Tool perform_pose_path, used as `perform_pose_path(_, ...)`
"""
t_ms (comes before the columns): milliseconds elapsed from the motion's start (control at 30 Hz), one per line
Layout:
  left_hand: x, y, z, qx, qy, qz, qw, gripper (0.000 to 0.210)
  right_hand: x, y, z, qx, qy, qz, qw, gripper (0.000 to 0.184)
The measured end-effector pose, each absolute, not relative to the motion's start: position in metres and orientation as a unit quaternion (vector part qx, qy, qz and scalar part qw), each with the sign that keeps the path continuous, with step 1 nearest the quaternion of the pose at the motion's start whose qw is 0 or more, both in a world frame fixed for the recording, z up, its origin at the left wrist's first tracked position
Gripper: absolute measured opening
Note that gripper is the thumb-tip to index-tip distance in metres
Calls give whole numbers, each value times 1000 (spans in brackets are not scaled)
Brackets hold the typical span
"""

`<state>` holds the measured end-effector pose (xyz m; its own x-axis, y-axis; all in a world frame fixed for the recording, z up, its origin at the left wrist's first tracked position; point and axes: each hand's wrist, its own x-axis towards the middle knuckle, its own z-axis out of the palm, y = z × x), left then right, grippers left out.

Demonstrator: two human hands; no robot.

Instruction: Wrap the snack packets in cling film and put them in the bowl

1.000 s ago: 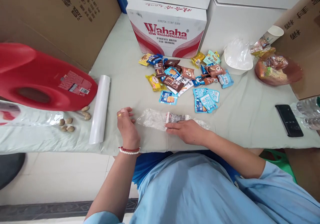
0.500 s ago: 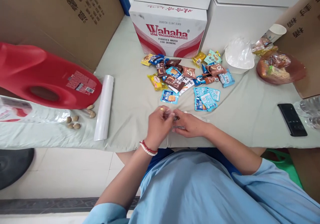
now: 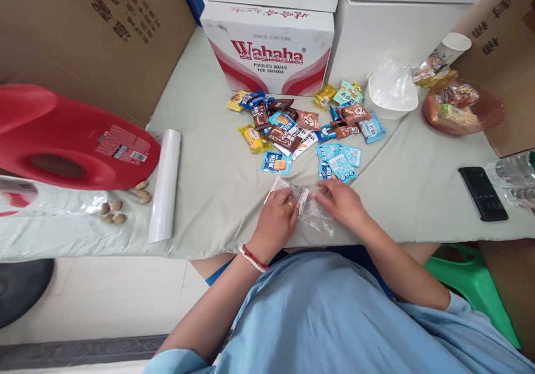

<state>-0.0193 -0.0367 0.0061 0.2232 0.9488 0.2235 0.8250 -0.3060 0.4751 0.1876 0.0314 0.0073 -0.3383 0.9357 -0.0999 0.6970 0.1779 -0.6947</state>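
Observation:
A clear, crinkled plastic bag (image 3: 315,215) lies on the cloth near the table's front edge. My left hand (image 3: 278,218) presses on its left part with curled fingers, hiding some of it. Just right of the bag, my right hand (image 3: 343,202) has its fingers apart and holds nothing visible; its fingertips are close to the plastic and below a stack of light-blue snack packets (image 3: 339,162). Another blue packet (image 3: 276,163) lies alone beyond my left hand. Behind it is a heap of wrapped snacks, including a brown cocoa packet (image 3: 284,138) and a yellow one (image 3: 253,139).
A white Wahaha carton (image 3: 271,51) stands behind the snacks. At left are a red jug (image 3: 79,140), a white roll (image 3: 165,184) and several brown nuts (image 3: 119,218). To the right are a white tub (image 3: 390,98), a snack bowl (image 3: 489,112) and a phone (image 3: 484,193).
My hands were together, fingers pinched on something small and clear. Now they are apart, the left down on the plastic bag, the right moved rightward and opened. The view has shifted slightly.

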Motion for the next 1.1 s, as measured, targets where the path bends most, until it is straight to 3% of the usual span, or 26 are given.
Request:
perform_pose_path(133, -9, -44, -1, 786, 584, 194, 68, 25, 192, -2, 10, -526, -823, 209, 50, 10)
perform_pose_path(267, -3, -46, -2, 794, 585, 158, 48, 25, 201, -10, 24, -532, -798, 256, 121, 4)
perform_pose_path(467, -2, -45, 2, 821, 556, 113, 60, 39, 161, 26, 39, -505, -649, 522, 225, 14)
perform_pose_path(567, -13, -49, 8, 833, 527, 132, 103, 44, 123, 46, 23, -475, -603, 605, 213, 9)
perform_pose_path(700, -45, -59, 20, 767, 547, 285, 177, 42, 101, 55, 1, -483, -634, 568, 208, 7)
perform_pose_path(767, -58, -59, 19, 674, 624, 360, 162, 34, 102, 53, -4, -480, -646, 553, 215, 8)
perform_pose_path(833, -64, -51, 11, 583, 712, 366, 138, 25, 106, 51, -5, -473, -640, 565, 218, 10)
perform_pose_path(900, -62, -41, -1, 557, 752, 319, 151, 29, 108, 49, -4, -467, -626, 585, 219, 12)
perform_pose_path(1100, -30, -32, -5, 578, 720, 344, 169, 22, 114, 42, 7, -449, -557, 643, 273, 21)
